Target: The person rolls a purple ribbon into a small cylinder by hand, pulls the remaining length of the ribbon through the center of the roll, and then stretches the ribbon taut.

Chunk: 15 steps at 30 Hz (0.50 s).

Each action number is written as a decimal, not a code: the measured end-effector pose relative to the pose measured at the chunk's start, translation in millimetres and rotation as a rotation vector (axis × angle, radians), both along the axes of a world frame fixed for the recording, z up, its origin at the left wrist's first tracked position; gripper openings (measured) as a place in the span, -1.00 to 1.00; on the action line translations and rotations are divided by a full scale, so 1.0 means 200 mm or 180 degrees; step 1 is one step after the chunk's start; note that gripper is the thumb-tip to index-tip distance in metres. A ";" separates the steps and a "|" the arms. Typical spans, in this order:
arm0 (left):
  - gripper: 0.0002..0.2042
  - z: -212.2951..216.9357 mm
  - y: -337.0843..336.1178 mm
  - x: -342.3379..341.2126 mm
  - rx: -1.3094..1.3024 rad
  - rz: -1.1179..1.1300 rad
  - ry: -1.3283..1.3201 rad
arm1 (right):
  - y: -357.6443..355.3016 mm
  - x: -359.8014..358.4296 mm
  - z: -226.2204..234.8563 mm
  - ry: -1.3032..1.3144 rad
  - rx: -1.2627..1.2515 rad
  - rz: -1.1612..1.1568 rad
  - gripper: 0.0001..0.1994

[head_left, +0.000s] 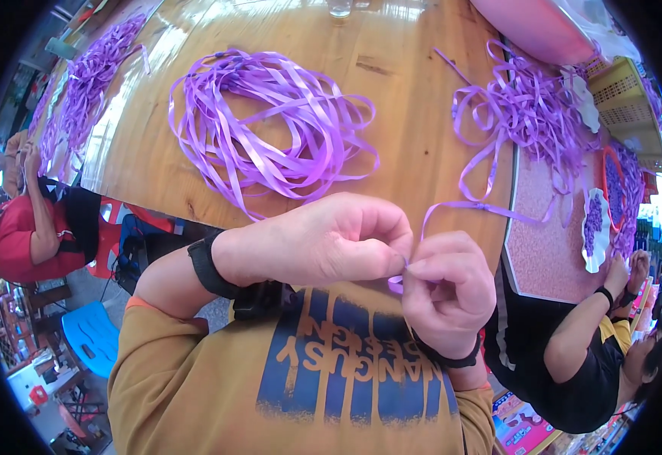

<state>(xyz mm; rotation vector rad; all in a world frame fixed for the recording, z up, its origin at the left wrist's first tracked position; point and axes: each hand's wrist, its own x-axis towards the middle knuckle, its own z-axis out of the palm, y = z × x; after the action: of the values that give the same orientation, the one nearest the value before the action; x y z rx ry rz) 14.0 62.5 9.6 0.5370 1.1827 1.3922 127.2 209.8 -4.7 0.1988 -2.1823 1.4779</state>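
Observation:
My left hand [338, 236] and my right hand [452, 292] meet at the table's near edge, in front of my chest. Thumbs and fingertips of both are pinched together on a thin purple ribbon [395, 284]; the exact spot they grip is mostly hidden by the fingers. From there the ribbon loops up and runs right, past a small darker knot or bead, toward a tangled pile of purple ribbon [532, 114]. Beyond my left hand lies a loose coil of purple ribbons [323, 163], spread in a ring on the wooden table.
The wooden table [414, 98] carries another ribbon heap [100, 72] at far left. At right are a pink basin [536, 30], a yellow basket [627, 106] and a white scalloped tray [595, 227] of small purple pieces. Co-workers sit on both sides; a blue stool [92, 337] stands lower left.

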 end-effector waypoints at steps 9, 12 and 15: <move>-0.92 -0.01 0.00 0.03 0.0081 0.0281 0.0273 | -0.01 0.01 0.00 0.0120 0.0355 -0.0241 -0.75; -0.92 -0.01 0.00 0.03 0.0099 0.0309 0.0770 | -0.01 0.01 0.00 0.0045 0.0231 -0.0225 -0.75; -0.90 -0.03 0.00 0.05 0.0172 0.0461 0.1748 | 0.00 0.01 0.00 -0.0223 -0.0064 -0.0052 -0.76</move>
<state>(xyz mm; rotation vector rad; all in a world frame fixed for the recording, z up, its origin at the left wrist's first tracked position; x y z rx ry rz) 23.7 62.9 4.5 0.9260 1.6494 1.4472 129.8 209.9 -5.1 0.1236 -2.2176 1.5185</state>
